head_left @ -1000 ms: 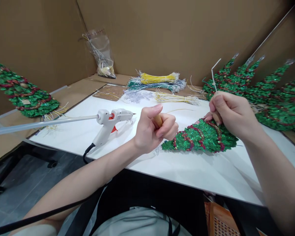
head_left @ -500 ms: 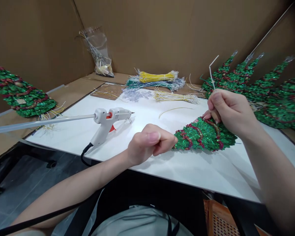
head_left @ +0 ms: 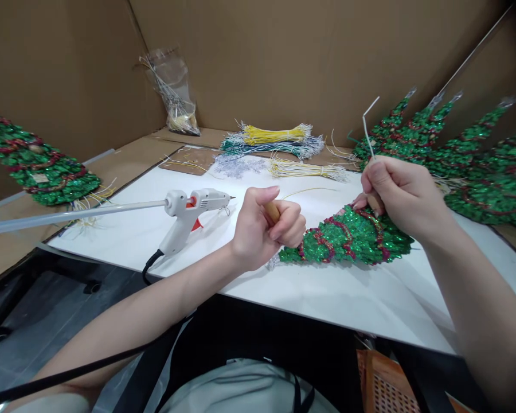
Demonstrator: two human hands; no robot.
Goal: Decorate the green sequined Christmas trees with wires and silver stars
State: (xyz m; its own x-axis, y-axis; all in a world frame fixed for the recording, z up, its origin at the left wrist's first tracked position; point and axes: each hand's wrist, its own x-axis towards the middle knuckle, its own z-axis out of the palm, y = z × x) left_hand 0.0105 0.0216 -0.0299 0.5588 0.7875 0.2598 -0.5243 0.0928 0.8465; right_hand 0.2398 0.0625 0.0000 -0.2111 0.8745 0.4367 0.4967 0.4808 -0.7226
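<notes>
A green sequinned tree ornament (head_left: 348, 244) with red trim lies on its side on the white board (head_left: 335, 298). My left hand (head_left: 264, 229) is closed in a fist round a wooden handle (head_left: 272, 211) at the ornament's narrow end. My right hand (head_left: 399, 195) is closed at the ornament's wide end, pinching a thin bent white wire (head_left: 367, 129) that sticks up above the fingers.
A white glue gun (head_left: 193, 215) with a long glue stick lies left of my hands, its cord dropping off the board's edge. Bundles of yellow, green and white wires (head_left: 279, 143) lie at the back. More green trees stand at right (head_left: 456, 158) and left (head_left: 30, 160). Cardboard walls surround.
My left hand dropped lower and forward half a second ago, then came back up, the wooden handle showing in its fist again. The ornament shifted slightly left. My right hand stayed put.
</notes>
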